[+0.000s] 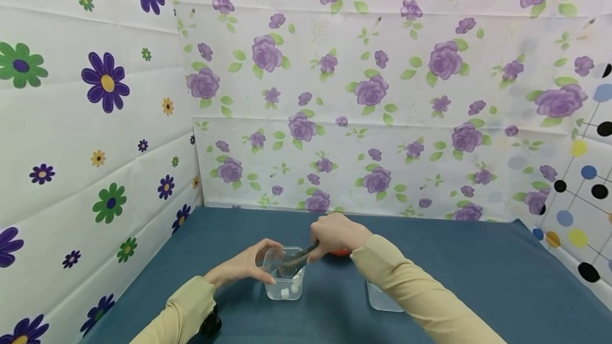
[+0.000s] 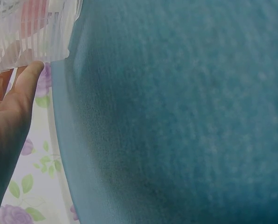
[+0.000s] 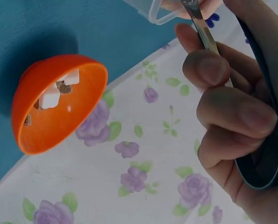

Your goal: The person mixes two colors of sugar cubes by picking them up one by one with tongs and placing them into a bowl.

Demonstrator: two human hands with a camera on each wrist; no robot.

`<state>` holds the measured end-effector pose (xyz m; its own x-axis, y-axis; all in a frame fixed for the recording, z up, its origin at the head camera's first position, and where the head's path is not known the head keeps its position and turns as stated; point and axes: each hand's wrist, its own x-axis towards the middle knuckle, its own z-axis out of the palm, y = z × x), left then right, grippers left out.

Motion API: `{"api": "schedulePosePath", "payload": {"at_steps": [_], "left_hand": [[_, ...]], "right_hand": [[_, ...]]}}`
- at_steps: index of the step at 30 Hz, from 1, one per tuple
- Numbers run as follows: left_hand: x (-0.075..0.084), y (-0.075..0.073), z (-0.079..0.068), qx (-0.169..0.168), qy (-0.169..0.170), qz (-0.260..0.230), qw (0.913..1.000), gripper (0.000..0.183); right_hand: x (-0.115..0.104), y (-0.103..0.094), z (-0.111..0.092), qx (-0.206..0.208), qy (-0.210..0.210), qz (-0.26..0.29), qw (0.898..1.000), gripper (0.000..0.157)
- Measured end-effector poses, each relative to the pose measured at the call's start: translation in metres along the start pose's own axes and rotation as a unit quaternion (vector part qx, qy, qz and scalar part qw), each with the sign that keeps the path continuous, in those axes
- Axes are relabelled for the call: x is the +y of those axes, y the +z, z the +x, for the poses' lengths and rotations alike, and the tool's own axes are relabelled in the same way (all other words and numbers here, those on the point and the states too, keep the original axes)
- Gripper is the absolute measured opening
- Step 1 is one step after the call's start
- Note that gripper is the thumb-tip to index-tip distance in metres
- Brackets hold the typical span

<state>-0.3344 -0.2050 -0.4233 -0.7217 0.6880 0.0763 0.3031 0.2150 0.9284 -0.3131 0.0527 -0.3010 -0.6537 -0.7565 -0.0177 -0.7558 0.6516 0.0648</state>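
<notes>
My left hand (image 1: 246, 263) holds a clear plastic container (image 1: 270, 291) by its left side, thumb at the front and fingers at the back. Several white cubes (image 1: 285, 293) lie in the bottom of it. In my right hand (image 1: 339, 233) is a pair of tongs (image 1: 294, 265), held from above, the tips reaching down inside the container. What lies between those tips is hidden. Ribbed container wall (image 2: 59, 28) shows against my left fingers in the left wrist view. The right wrist view shows the right fingers curled round the tongs' metal arm (image 3: 205, 35).
An orange bowl (image 3: 76, 114) with white cubes and small brownish pieces stands behind my right hand, mostly covered in the head view. A second clear container (image 1: 382, 302) sits to the right, partly under the right sleeve. Flowered sheets border the blue tabletop (image 1: 330, 317).
</notes>
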Motion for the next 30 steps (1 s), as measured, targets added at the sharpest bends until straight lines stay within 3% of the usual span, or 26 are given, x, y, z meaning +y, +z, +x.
{"api": "schedulePosePath", "payload": {"at_steps": [6, 13, 22, 30], "left_hand": [[0.0, 0.0, -0.001, -0.004, 0.001, -0.005, 1.0, 0.065], [0.0, 0.001, 0.0, -0.004, -0.001, -0.003, 1.0, 0.064], [0.001, 0.001, 0.0, -0.006, -0.004, 0.0, 1.0, 0.065], [0.001, 0.0, 0.001, -0.002, -0.008, 0.001, 1.0, 0.065]], "right_hand": [[-0.003, 0.002, 0.008, -0.025, -0.001, -0.01, 1.0, 0.055], [-0.008, 0.003, 0.016, -0.037, 0.005, -0.037, 0.999, 0.049], [-0.019, 0.003, 0.022, -0.051, 0.006, -0.085, 0.995, 0.063], [-0.017, 0.009, 0.026, -0.017, -0.005, -0.129, 0.992, 0.06]]}}
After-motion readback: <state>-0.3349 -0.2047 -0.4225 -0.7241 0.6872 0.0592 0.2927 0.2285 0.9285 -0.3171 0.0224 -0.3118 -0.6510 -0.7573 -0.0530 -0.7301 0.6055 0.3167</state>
